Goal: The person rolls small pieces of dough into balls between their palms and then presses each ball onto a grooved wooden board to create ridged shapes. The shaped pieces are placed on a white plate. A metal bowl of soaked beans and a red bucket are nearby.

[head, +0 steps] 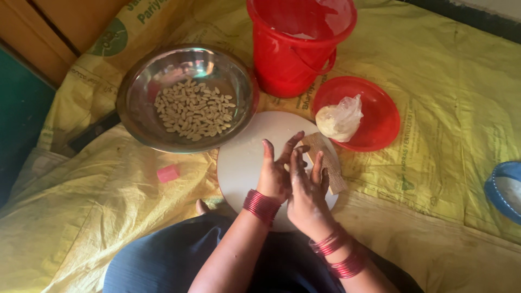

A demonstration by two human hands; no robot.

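In the head view, a round white board point(244, 157), flat and smooth with a dusty surface, lies on a yellow woven plastic sheet point(445, 108) that is wrinkled and covers the floor. On the right side of the board rests a ribbed wooden comb-like tool point(332, 172), tan and rectangular. The left hand point(275, 172) and the right hand point(306, 190) are pressed together over the board, the fingers stretched out and a little spread; I cannot tell if something small is between the palms. The right fingers point(317, 168) lie just over the ribbed tool. Both wrists carry red bangles. Behind the board stands a shiny steel bowl point(135, 108) with small pale shaped pieces point(194, 110), a red plastic bucket point(290, 59), and a red plate point(380, 116) holding dough in a clear bag point(339, 119). A small pink block point(168, 173) lies left of the board.
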